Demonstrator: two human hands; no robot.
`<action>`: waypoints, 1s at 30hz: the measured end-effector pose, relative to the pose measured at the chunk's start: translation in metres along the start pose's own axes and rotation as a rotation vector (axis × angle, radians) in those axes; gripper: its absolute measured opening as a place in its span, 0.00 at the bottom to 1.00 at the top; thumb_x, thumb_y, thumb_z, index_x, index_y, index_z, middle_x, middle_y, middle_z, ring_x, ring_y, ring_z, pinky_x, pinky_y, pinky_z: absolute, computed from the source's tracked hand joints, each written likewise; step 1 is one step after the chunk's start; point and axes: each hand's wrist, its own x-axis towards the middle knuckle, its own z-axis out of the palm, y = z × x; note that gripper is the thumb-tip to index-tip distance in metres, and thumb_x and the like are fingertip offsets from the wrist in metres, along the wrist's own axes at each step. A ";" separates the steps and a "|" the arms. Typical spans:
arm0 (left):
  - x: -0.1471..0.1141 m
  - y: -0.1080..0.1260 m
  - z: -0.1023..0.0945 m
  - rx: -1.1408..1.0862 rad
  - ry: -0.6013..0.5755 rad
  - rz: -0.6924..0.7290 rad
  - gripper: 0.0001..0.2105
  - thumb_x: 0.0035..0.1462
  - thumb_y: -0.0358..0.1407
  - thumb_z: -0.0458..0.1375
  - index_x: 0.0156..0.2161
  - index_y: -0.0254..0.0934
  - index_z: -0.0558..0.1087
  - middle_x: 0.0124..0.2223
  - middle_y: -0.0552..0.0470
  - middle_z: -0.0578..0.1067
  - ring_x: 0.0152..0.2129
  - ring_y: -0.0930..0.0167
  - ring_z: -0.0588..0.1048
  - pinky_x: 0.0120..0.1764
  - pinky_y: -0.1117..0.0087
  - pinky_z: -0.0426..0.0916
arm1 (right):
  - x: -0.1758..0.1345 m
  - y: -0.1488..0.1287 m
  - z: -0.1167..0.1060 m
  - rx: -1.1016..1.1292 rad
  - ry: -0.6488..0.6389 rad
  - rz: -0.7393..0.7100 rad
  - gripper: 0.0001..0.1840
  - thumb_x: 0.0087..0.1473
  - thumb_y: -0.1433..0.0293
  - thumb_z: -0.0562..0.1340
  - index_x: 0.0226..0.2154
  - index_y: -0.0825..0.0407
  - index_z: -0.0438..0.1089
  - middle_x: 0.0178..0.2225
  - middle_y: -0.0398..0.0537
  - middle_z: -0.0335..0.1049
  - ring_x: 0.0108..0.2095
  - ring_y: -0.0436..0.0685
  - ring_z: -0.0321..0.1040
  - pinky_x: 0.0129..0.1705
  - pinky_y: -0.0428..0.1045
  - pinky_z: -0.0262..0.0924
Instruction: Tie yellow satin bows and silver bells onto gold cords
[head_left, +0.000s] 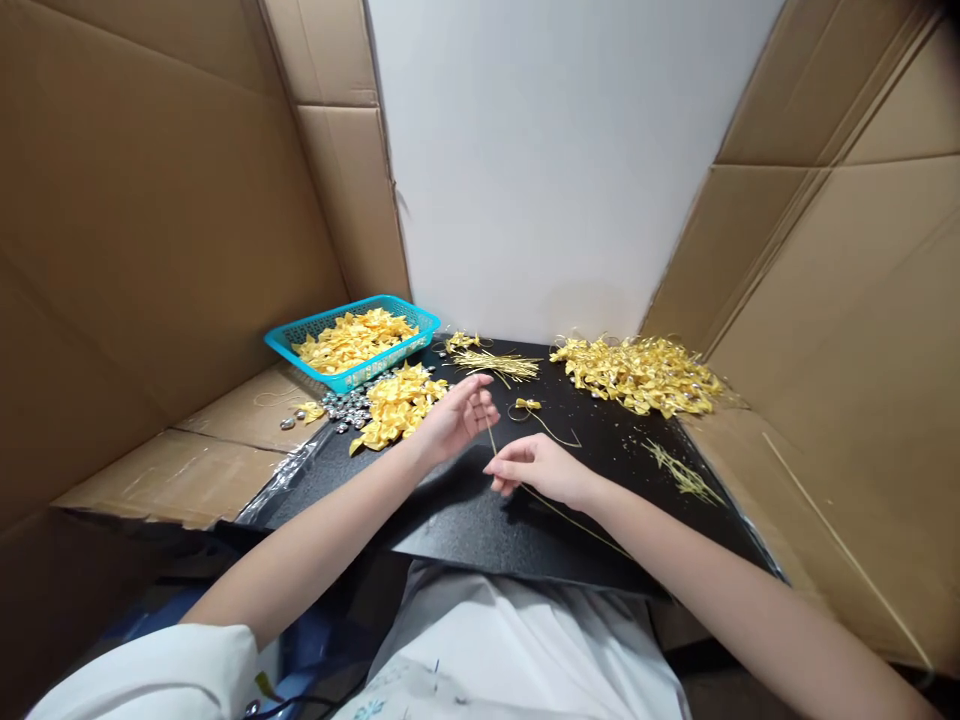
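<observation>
My right hand (541, 468) pinches the gold cord (492, 438) above the desk (450, 515); my left hand (457, 415) half curls at its upper end, grip unclear. I seem to be positioning the cord; next probably calls for steady fingertip control.

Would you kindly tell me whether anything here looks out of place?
A few round silver pieces and a yellow ribbon bow lie on the brown cardboard at left, past the black tabletop, apart from the larger silver cluster, so they look strayed. The thin gold cord in the right hand shows nothing odd.
</observation>
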 end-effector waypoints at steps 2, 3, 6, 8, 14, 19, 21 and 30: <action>0.000 0.012 0.001 -0.087 0.017 0.040 0.04 0.61 0.34 0.57 0.34 0.36 0.70 0.18 0.62 0.64 0.14 0.80 0.66 0.23 0.79 0.66 | -0.009 0.001 -0.004 -0.013 -0.058 0.053 0.24 0.37 0.53 0.71 0.26 0.58 0.76 0.22 0.46 0.75 0.21 0.47 0.67 0.26 0.44 0.60; 0.000 0.020 0.001 -0.140 0.020 0.073 0.06 0.62 0.34 0.56 0.33 0.35 0.70 0.17 0.63 0.60 0.12 0.82 0.62 0.20 0.82 0.62 | -0.016 0.001 -0.007 -0.017 -0.086 0.075 0.23 0.38 0.54 0.71 0.27 0.58 0.76 0.22 0.46 0.75 0.20 0.46 0.66 0.24 0.43 0.58; -0.002 0.046 -0.001 -0.246 0.059 0.223 0.11 0.65 0.33 0.52 0.31 0.34 0.69 0.17 0.63 0.55 0.11 0.83 0.55 0.14 0.83 0.50 | -0.038 0.003 -0.017 -0.017 -0.151 0.133 0.19 0.42 0.56 0.70 0.29 0.57 0.78 0.21 0.45 0.74 0.18 0.45 0.63 0.22 0.42 0.56; -0.004 0.061 -0.005 -0.272 0.113 0.324 0.12 0.66 0.34 0.51 0.30 0.35 0.69 0.17 0.62 0.54 0.11 0.82 0.53 0.13 0.82 0.48 | -0.053 0.006 -0.024 -0.019 -0.151 0.158 0.18 0.43 0.57 0.70 0.30 0.56 0.78 0.20 0.43 0.73 0.16 0.44 0.59 0.20 0.42 0.53; -0.008 0.085 -0.018 -0.285 0.223 0.435 0.17 0.69 0.35 0.45 0.29 0.36 0.69 0.15 0.61 0.51 0.10 0.80 0.50 0.12 0.81 0.45 | -0.070 0.022 -0.044 -0.114 0.092 0.093 0.20 0.45 0.56 0.68 0.33 0.56 0.79 0.17 0.43 0.70 0.14 0.43 0.53 0.18 0.43 0.48; -0.007 0.086 -0.022 -0.236 0.316 0.454 0.16 0.68 0.33 0.46 0.28 0.35 0.67 0.14 0.63 0.49 0.08 0.81 0.49 0.11 0.82 0.44 | -0.070 0.036 -0.055 -0.581 0.400 -0.147 0.14 0.53 0.61 0.63 0.33 0.53 0.81 0.22 0.47 0.75 0.22 0.51 0.66 0.26 0.46 0.58; -0.007 0.085 -0.025 -0.219 0.341 0.455 0.15 0.68 0.33 0.47 0.28 0.35 0.66 0.14 0.64 0.49 0.08 0.82 0.49 0.10 0.82 0.43 | -0.072 0.038 -0.059 -0.759 0.448 -0.216 0.12 0.54 0.64 0.62 0.32 0.51 0.81 0.25 0.48 0.77 0.26 0.53 0.69 0.29 0.47 0.59; -0.002 0.077 -0.032 -0.125 0.346 0.443 0.11 0.65 0.31 0.51 0.29 0.35 0.65 0.14 0.65 0.49 0.07 0.82 0.50 0.11 0.82 0.43 | -0.077 0.035 -0.063 -0.882 0.433 -0.264 0.11 0.56 0.65 0.61 0.33 0.49 0.81 0.26 0.47 0.76 0.25 0.52 0.68 0.30 0.47 0.58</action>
